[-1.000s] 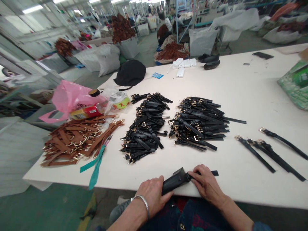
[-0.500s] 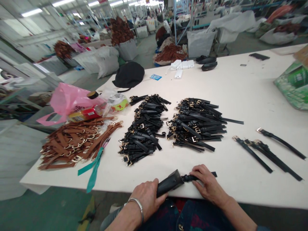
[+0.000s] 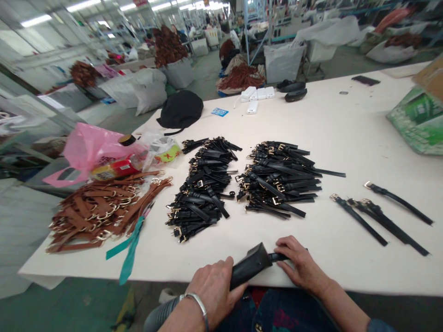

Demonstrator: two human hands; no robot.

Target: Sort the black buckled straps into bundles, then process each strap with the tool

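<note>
My left hand (image 3: 216, 286) is wrapped round a black tubular tool (image 3: 252, 265) with a broad, flared end; its exact kind is unclear. The flared end points right and meets a short black buckle strap (image 3: 277, 257) at the table's front edge. My right hand (image 3: 301, 265) pinches that strap, hiding most of it; the strap's buckle end is covered by the tool. Beyond my hands lie two heaps of black buckle straps, a left heap (image 3: 204, 184) and a right heap (image 3: 280, 177). Several single black straps (image 3: 360, 219) rest to the right.
Brown straps with metal rings (image 3: 100, 207) are piled at the left, beside a teal cloth strip (image 3: 133, 251). Behind them sits a pink plastic bag (image 3: 92, 147). A black cap (image 3: 182, 109), white chargers (image 3: 258, 94) and a green bag (image 3: 418, 122) stand farther back.
The tool in my left hand has moved right, and its flared end now covers the strap's buckle end. My right hand keeps its pinch. The whole view has shifted slightly.
</note>
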